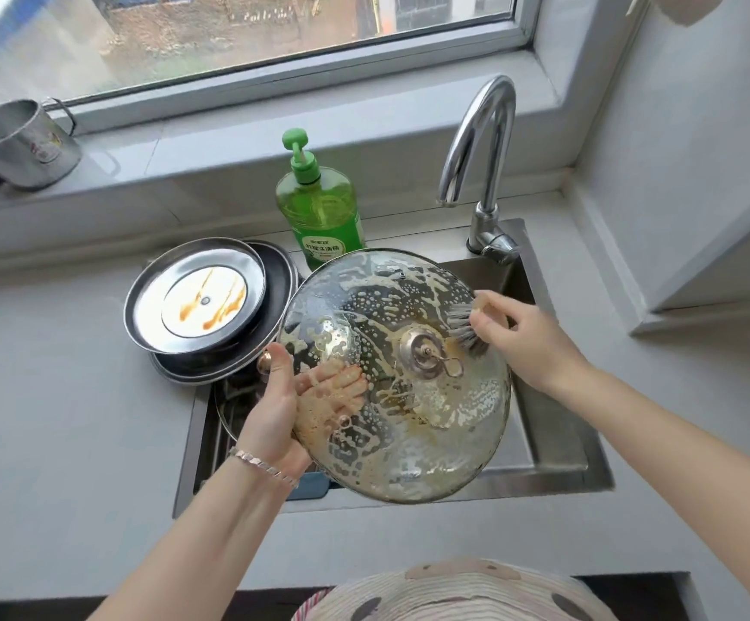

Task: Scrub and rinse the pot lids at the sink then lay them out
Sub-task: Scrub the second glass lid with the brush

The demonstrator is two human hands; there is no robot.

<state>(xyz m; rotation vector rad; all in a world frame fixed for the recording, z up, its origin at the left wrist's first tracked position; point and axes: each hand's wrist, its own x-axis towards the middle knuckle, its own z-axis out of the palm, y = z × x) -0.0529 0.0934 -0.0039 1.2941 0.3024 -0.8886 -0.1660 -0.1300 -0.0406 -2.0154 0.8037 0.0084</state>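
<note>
Task object: A large glass pot lid is held tilted above the sink, its underside turned up toward the viewer. It is covered in soapy foam and brownish residue.

Right hand: A small dish brush is gripped by the right hand, with the fingers curled tightly round its handle. The bristles are pressed against the glass just beside the central knob fitting.

Left hand: The lid's left rim is clamped by the left hand. The thumb is hooked over the edge, and the fingers are seen spread flat behind the glass. This hold is judged to brace the lid against the brush's push.

Why over the sink: The lid is kept above the basin, probably so that suds fall inside it and not onto the tabletop.

Step in hand: Scrubbing is judged to be under way; rinsing is not yet done, since no water is seen at the faucet.

Waiting lids: Two steel lids are stacked upside down at the sink's back left corner. The top one is streaked orange-brown, so it is likely unwashed.

Soap: A green pump bottle of dish soap is stood behind the sink, within easy reach.

Windowsill: A metal mug is set at the far left.
</note>
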